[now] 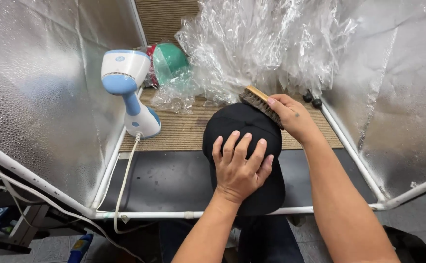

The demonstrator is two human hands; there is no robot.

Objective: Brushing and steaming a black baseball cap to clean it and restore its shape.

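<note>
Black fabric cap (244,127) lies under the left hand (240,168), fingers spread flat to steady it; at two o'clock, the right hand (293,116) pinches a wooden-backed bristle brush (261,103) against its crown.

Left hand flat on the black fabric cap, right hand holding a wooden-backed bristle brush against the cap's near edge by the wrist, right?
Not quite. In the head view the right hand holds the wooden-backed bristle brush against the far edge of the black fabric cap, away from the person. The left hand does lie flat on the cap.
</note>
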